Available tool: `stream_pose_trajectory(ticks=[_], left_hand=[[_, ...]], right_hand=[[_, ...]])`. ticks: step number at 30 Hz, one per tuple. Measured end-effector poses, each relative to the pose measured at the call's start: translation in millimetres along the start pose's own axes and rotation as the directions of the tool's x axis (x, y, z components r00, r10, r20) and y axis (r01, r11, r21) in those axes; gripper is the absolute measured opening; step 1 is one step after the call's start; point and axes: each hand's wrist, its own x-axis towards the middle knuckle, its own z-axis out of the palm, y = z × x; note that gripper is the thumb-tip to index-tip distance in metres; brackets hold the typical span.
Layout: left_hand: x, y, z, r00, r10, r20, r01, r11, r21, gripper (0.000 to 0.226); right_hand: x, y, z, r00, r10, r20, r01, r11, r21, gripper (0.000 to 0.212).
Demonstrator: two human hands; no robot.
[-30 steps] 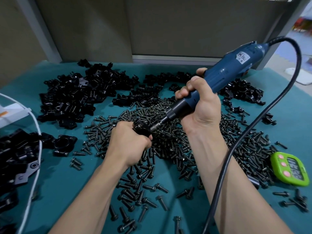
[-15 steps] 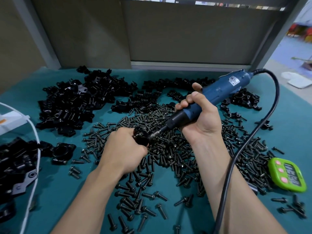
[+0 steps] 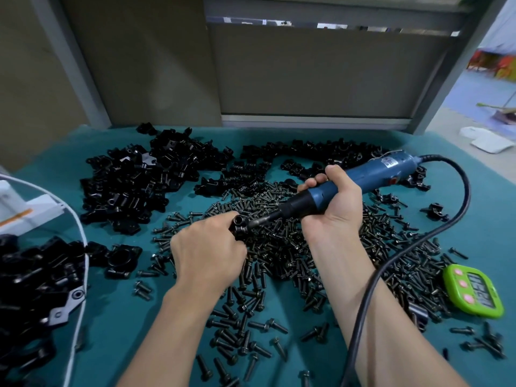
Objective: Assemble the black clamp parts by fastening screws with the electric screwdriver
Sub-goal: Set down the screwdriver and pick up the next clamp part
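Note:
My left hand (image 3: 208, 251) grips a small black clamp part (image 3: 239, 224) just above the heap of black screws (image 3: 282, 247) in the middle of the teal table. My right hand (image 3: 333, 203) holds the blue electric screwdriver (image 3: 363, 178) tilted down to the left, and its bit tip meets the clamp part. Most of the part is hidden inside my left fist. The screwdriver's black cord (image 3: 435, 233) loops off to the right and back toward me.
Piles of black clamp parts (image 3: 145, 180) lie at the back left, along the back (image 3: 307, 152) and at the left edge (image 3: 33, 280). A green timer (image 3: 473, 293) sits at the right. A white cable (image 3: 81, 263) and white box (image 3: 25, 210) are at left.
The view has tilted upward, so both hands sit lower in frame. The screwdriver now lies flatter, its rear end lowered. The bit stays on the clamp part in my left hand.

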Motion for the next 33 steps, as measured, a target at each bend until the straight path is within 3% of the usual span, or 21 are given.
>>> stream_pose_trajectory(ticks=[3,5,7,10,12,15,17,19,21,23,26,30,32,33], left_hand=[[2,-3,-5,0.996,-0.06,0.066,0.067,0.992,-0.106,0.023],[6,-14,-8,0.961,-0.213,0.176,0.251,0.94,-0.232,0.012],[12,-30,-13,0.897,-0.377,0.229,0.441,0.795,-0.417,0.019],[13,-32,-20,0.874,-0.431,0.224,0.424,0.452,-0.784,0.034],[7,-22,-19,0.896,-0.384,0.223,0.363,0.343,-0.866,0.025],[0,-12,-15,0.923,-0.326,0.205,0.294,0.252,-0.922,0.032],[-4,-9,-15,0.935,-0.32,0.155,0.249,0.278,-0.928,0.051],[-8,-6,-16,0.936,-0.337,0.105,0.231,0.358,-0.905,0.041],[-11,-2,-19,0.947,-0.315,0.057,0.221,0.514,-0.829,0.028],[-12,3,-21,0.965,-0.259,0.033,0.197,0.638,-0.745,0.019],[-11,8,-21,0.977,-0.207,0.041,0.177,0.695,-0.697,0.009],[-15,10,-20,0.992,-0.114,0.055,0.123,0.764,-0.634,0.024],[-16,13,-24,0.993,-0.087,0.084,0.12,0.797,-0.592,0.022],[-15,15,-28,0.992,-0.078,0.095,0.119,0.81,-0.574,0.022]], right_hand=[[-8,-2,4,1.0,-0.018,0.024,0.017,0.999,0.028,0.038],[-10,-13,7,0.997,-0.068,0.026,0.066,0.996,0.06,0.044],[-11,-31,8,0.995,-0.104,-0.002,0.104,0.993,0.049,0.041],[-14,-52,6,0.994,-0.074,-0.079,0.051,0.964,-0.262,0.021],[-19,-52,1,0.998,-0.006,-0.063,-0.03,0.835,-0.549,0.025],[-32,-42,-10,0.995,0.089,0.053,0.002,0.495,-0.869,0.05],[-38,-33,-15,0.988,0.023,0.152,0.147,0.151,-0.978,0.058],[-38,-25,-21,0.973,-0.055,0.223,0.206,-0.228,-0.952,0.074],[-35,-18,-25,0.975,-0.089,0.205,0.151,-0.413,-0.898,0.094],[-32,-10,-29,0.971,-0.117,0.208,0.11,-0.555,-0.824,0.097],[-30,-4,-35,0.956,-0.162,0.245,0.07,-0.685,-0.726,0.086],[-39,-9,-31,0.884,-0.251,0.395,0.021,-0.822,-0.569,0.046],[-51,-12,-25,0.818,-0.245,0.521,0.125,-0.807,-0.577,0.037],[-59,-11,-23,0.805,-0.207,0.556,0.25,-0.732,-0.633,0.037]])
